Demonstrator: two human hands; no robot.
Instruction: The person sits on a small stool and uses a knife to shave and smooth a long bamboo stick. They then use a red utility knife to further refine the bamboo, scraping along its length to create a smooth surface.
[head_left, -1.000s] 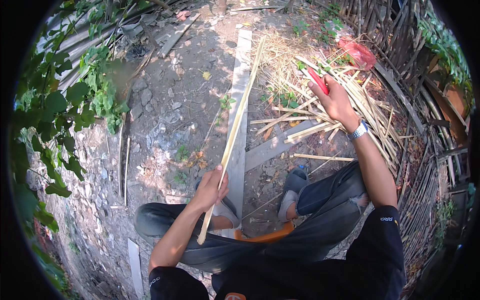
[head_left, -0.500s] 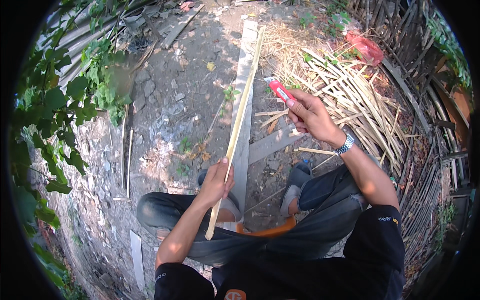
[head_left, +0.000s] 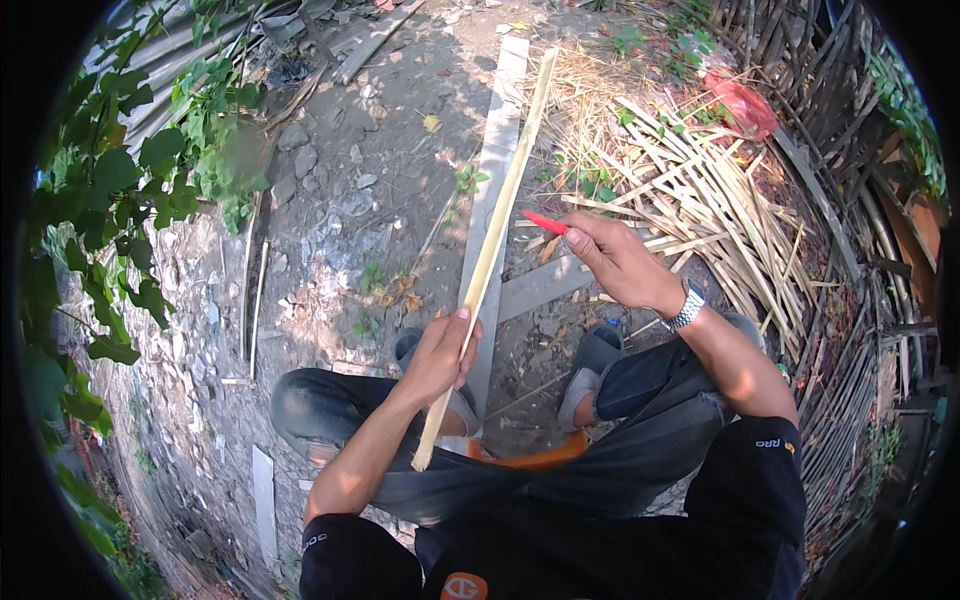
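Note:
My left hand [head_left: 437, 352] is closed round the lower part of a long, pale bamboo strip [head_left: 502, 215]. The strip slants away from me, its frayed near end over my left thigh and its far end leaning slightly right. Held in my right hand [head_left: 622, 258] is a red-handled utility knife [head_left: 545, 222], its front pointing left toward the strip with a gap between them. The knife's blade cannot be made out at this angle. My right thumb lies along the handle.
A long grey board [head_left: 496, 130] lies on the ground beneath the strip, with another plank [head_left: 545, 287] meeting it. Many split bamboo strips [head_left: 725, 205] are heaped at right, near shavings [head_left: 575, 95] and a red plastic bag [head_left: 742, 105]. Leafy vines [head_left: 110, 200] hang at left. An orange stool [head_left: 530, 455] is under me.
My right hand has come down and a little left, turning the knife so its front points more directly left. The strip's far end has swung slightly right, still in my left hand.

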